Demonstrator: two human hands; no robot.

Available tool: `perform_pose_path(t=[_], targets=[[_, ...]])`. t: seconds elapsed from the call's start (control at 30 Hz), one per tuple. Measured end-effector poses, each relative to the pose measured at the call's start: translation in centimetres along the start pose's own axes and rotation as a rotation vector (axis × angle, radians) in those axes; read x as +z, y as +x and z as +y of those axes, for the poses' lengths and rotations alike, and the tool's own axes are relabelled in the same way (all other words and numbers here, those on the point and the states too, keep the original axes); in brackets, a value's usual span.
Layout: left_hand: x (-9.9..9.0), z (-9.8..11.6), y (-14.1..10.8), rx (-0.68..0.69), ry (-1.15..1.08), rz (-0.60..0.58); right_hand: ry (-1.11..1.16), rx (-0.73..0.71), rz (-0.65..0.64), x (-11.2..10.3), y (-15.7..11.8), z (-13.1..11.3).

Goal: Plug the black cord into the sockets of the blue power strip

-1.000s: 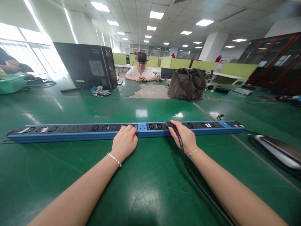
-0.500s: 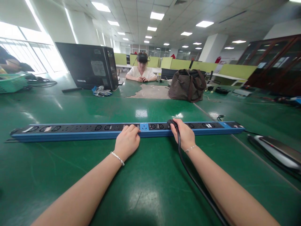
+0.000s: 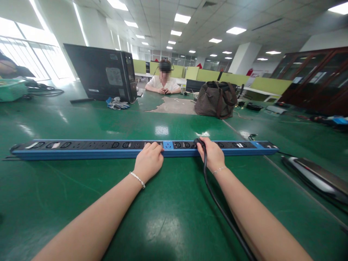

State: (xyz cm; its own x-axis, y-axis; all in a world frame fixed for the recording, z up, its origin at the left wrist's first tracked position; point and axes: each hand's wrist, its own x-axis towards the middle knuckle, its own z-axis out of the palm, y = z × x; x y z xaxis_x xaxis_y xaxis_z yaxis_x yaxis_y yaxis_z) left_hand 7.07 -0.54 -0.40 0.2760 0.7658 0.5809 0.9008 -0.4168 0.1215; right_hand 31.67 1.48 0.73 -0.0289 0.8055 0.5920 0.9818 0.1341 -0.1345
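A long blue and black power strip [image 3: 89, 145] lies crosswise on the green table, its row of sockets facing up. My left hand [image 3: 149, 159] grips the strip near its middle, just left of a light blue socket [image 3: 168, 145], with the fingers curled over the near edge. In my right hand [image 3: 212, 154] is a black power plug [image 3: 198, 142], held against the strip right of that socket. Whether its pins are inside a socket is hidden. The plug's thick black cord [image 3: 214, 195] runs down toward me beneath my right forearm.
A black computer tower [image 3: 99, 74] and a pair of gloves [image 3: 117, 103] are at the back left. A brown bag [image 3: 214, 99] stands back right. A person [image 3: 163, 83] sits opposite. At the right lies a silver and black device [image 3: 318, 177]; a green basket [image 3: 12, 90] is far left.
The view has shifted slightly, and the strip's left end appears a little higher. Both hands keep their places on the strip and plug.
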Motion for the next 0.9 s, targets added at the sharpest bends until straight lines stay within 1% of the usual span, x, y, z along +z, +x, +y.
perform_pose_path(t=[0.23, 0.43, 0.6, 0.77, 0.9], targets=[[0.04, -0.07, -0.04, 0.001, 0.009, 0.005, -0.025, -0.029, 0.036, 0.51, -0.01, 0.62], [0.0, 0.03, 0.0, -0.001, 0.016, 0.002, -0.04, -0.188, 0.059, 0.46, -0.39, 0.19], [-0.13, 0.0, -0.06, -0.006, 0.011, -0.011, -0.016, -0.188, 0.094, 0.37, -0.42, 0.26], [-0.19, 0.02, -0.04, -0.012, 0.009, -0.026, 0.069, -0.242, 0.129, 0.36, -0.45, 0.7], [-0.27, 0.08, -0.05, -0.01, 0.004, -0.022, 0.088, -0.248, 0.12, 0.4, -0.67, 0.79]])
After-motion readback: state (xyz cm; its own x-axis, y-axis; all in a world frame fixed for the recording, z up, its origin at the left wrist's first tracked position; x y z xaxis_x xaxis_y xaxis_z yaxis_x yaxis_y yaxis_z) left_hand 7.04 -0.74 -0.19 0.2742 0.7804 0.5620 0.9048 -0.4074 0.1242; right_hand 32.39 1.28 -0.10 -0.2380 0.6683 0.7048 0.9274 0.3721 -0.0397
